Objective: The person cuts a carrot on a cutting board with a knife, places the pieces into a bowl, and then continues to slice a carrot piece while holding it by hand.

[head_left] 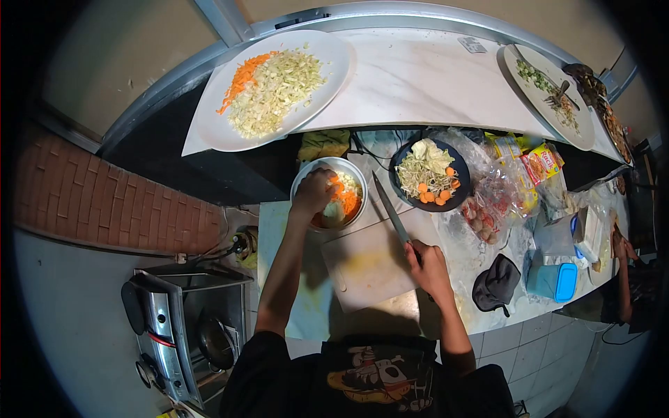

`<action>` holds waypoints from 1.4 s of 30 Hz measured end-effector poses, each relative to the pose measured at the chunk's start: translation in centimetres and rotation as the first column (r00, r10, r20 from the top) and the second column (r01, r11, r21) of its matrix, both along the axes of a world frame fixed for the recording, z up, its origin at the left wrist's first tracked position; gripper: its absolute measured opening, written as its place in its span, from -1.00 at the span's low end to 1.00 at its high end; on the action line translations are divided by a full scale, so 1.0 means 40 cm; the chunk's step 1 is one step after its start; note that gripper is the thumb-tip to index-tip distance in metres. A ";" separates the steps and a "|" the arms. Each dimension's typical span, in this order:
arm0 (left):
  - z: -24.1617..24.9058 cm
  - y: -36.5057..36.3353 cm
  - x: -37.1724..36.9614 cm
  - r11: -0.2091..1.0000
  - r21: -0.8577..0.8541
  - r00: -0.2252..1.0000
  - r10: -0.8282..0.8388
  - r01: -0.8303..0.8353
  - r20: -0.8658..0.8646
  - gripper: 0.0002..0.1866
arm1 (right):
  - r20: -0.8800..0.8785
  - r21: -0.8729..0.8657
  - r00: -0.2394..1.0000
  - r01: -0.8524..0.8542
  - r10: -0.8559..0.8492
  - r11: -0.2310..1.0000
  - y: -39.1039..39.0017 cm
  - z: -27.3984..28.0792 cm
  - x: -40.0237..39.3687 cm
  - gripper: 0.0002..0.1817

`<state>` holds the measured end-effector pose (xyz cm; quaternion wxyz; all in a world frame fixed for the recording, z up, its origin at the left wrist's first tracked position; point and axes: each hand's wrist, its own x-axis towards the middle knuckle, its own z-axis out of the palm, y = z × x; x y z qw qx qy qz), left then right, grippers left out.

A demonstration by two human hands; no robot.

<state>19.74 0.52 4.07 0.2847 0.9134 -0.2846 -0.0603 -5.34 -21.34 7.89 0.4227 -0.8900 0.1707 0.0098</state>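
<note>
My left hand (316, 191) reaches over the left side of a round metal bowl (363, 182), its fingers bent down and their tips hidden. Shredded carrot (350, 202) and pale chopped vegetable lie in this bowl. In my right hand (429, 270) is the handle of a long kitchen knife (394, 211), its blade slanting up and away past the right edge of the cutting board (362, 275). The white board is stained yellow and carries one small pale scrap near its left edge.
On the raised counter, a large oval plate (334, 66) holds shredded carrot and cabbage; another plate (582, 136) holds chopped greens and a fork. A dark plate (456, 202) of vegetables, plastic bags (498, 181), a black cap (496, 282) and a blue-lidded container (566, 282) are rightward. Another person's hand (624, 247) shows far right.
</note>
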 end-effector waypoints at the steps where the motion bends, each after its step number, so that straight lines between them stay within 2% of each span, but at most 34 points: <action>1: -0.017 0.002 0.003 1.000 0.002 1.000 -0.003 0.003 0.000 -0.68 | -0.013 0.010 1.000 0.004 -0.004 1.000 -0.004 -0.007 -0.009 -0.74; 3: -0.026 -0.006 0.005 0.991 0.130 0.999 -0.036 0.034 0.012 -0.70 | -0.022 0.019 1.000 0.015 -0.015 1.000 -0.010 -0.023 -0.023 -0.74; 4: -0.032 -0.013 0.005 0.991 0.131 0.999 -0.042 0.040 0.013 -0.70 | 0.074 0.002 0.997 0.012 -0.012 1.000 -0.011 -0.035 -0.032 -0.78; 5: -0.032 -0.021 -0.002 0.993 0.114 0.993 -0.008 -0.005 0.116 -0.71 | 0.167 -0.014 0.986 0.010 -0.008 1.000 -0.013 -0.040 -0.040 -0.79; 6: -0.030 -0.027 -0.006 0.994 0.093 0.976 0.028 -0.049 0.218 -0.72 | 0.166 -0.012 0.986 0.015 -0.013 1.000 -0.016 -0.042 -0.045 -0.79; 9: -0.013 -0.031 0.012 0.980 0.154 0.979 0.095 -0.124 0.181 -0.75 | 0.145 0.033 0.989 0.029 -0.033 0.999 -0.024 -0.039 -0.055 -0.78; 11: -0.037 -0.023 0.035 0.986 0.134 0.974 0.072 -0.103 0.217 -0.77 | -0.029 0.070 0.999 0.040 -0.038 0.997 -0.030 -0.037 -0.055 -0.76; 13: -0.080 -0.014 0.052 0.990 0.115 0.966 0.047 -0.079 0.256 -0.79 | -0.009 0.078 0.999 0.042 -0.041 0.996 -0.028 -0.035 -0.056 -0.76; 15: -0.100 -0.013 0.051 0.988 0.133 0.885 0.005 -0.075 0.465 -0.86 | 0.010 0.086 0.999 0.046 -0.047 0.995 -0.024 -0.042 -0.061 -0.76; 17: -0.095 -0.016 0.049 0.983 0.162 0.907 0.011 -0.087 0.420 -0.87 | 0.171 0.057 0.984 0.044 -0.053 0.997 -0.018 -0.058 -0.066 -0.77; 18: -0.080 -0.022 0.044 0.977 0.190 0.927 0.021 -0.098 0.374 -0.87 | 0.172 0.057 0.983 0.047 -0.056 0.997 -0.017 -0.057 -0.070 -0.77; 21: -0.049 -0.027 0.011 0.964 0.217 0.914 0.057 -0.156 0.402 -0.85 | 0.151 0.033 0.987 0.050 -0.054 0.998 -0.017 -0.051 -0.078 -0.77; 27: -0.037 -0.045 -0.003 0.960 0.199 0.936 0.124 -0.197 0.328 -0.86 | 0.179 0.075 0.981 0.058 -0.071 0.995 -0.020 -0.069 -0.098 -0.75; 31: -0.049 -0.048 0.003 0.968 0.183 0.948 0.112 -0.172 0.297 -0.88 | 0.177 0.070 0.982 0.059 -0.071 0.996 -0.023 -0.068 -0.110 -0.74; 33: -0.043 -0.053 -0.009 0.987 0.068 0.944 0.116 -0.144 0.309 -0.90 | 0.167 0.067 0.983 0.062 -0.072 0.996 -0.019 -0.065 -0.121 -0.74; 37: -0.030 -0.056 -0.004 0.986 0.078 0.962 0.126 -0.149 0.244 -0.86 | 0.151 0.092 0.983 0.089 -0.102 0.992 -0.016 -0.063 -0.137 -0.73; 39: -0.027 -0.052 0.000 0.981 -0.047 0.956 0.194 -0.188 0.221 -0.84 | 0.153 0.118 0.981 0.102 -0.119 0.988 -0.016 -0.072 -0.148 -0.73; 40: -0.027 -0.047 0.000 0.981 -0.049 0.957 0.194 -0.188 0.215 -0.84 | 0.162 0.095 0.980 0.097 -0.112 0.991 -0.018 -0.080 -0.154 -0.74; 42: 0.000 -0.037 -0.008 0.975 -0.178 0.941 0.178 -0.130 0.288 -0.87 | 0.167 0.065 0.981 0.084 -0.094 0.994 -0.024 -0.081 -0.163 -0.74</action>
